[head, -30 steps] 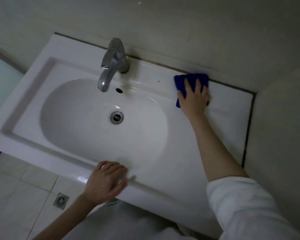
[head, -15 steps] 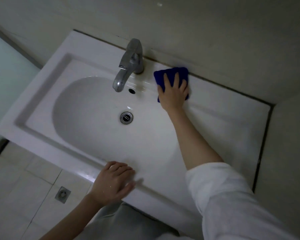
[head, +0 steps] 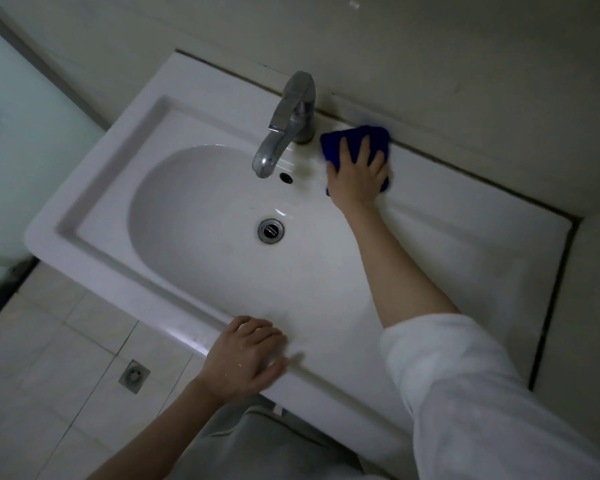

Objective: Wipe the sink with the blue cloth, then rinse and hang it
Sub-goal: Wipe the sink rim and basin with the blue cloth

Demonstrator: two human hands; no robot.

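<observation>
Head camera view: a person presses a blue cloth onto the back ledge of a white sink.
The right hand lies flat on the cloth, fingers straight and slightly spread. The cloth sits just right of the tap, its far edge at the dark seam under the wall. The left hand rests on the front rim, fingers loosely bent, holding nothing. Bare ledge runs right of the cloth to the corner; the basin with its drain lies to the left.
</observation>
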